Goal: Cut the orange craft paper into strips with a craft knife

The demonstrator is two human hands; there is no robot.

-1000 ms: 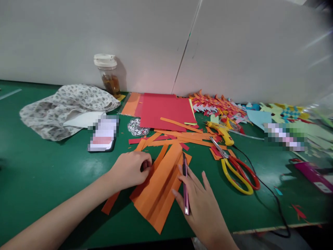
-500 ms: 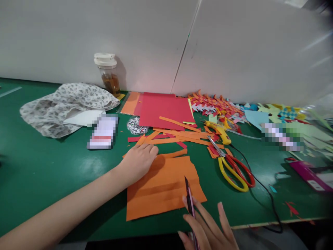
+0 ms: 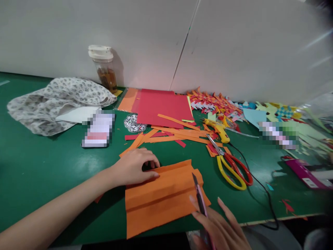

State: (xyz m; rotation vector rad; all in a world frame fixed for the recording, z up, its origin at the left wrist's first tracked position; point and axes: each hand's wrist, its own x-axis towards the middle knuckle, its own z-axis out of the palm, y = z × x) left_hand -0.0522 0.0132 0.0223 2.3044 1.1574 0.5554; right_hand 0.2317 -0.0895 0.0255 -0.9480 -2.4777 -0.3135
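Observation:
A creased orange paper sheet (image 3: 158,201) lies near the front of the table, its folds standing up in ridges. My left hand (image 3: 137,167) is at its far left edge, with the fingers curled over and the thumb on top, closed on the paper. In my right hand (image 3: 221,225), at the near right corner, is a pink and black utility knife (image 3: 200,199). Its blade points away over the sheet's right side. Some of my right fingers are spread outward. A bit of orange paper (image 3: 98,199) peeks out beneath my left forearm.
Several orange strips (image 3: 182,133) lie beyond the sheet, near red paper (image 3: 163,107). To the right are scissors (image 3: 231,170) and a yellow glue gun (image 3: 221,132) with its cord. A phone (image 3: 98,130), patterned cloth (image 3: 52,107) and lidded bottle (image 3: 105,71) stand left.
My left hand has drawn slightly nearer and taken the sheet's far edge, which is now raised. The loose strip beyond that edge is gone from there. The knife has shifted slightly right.

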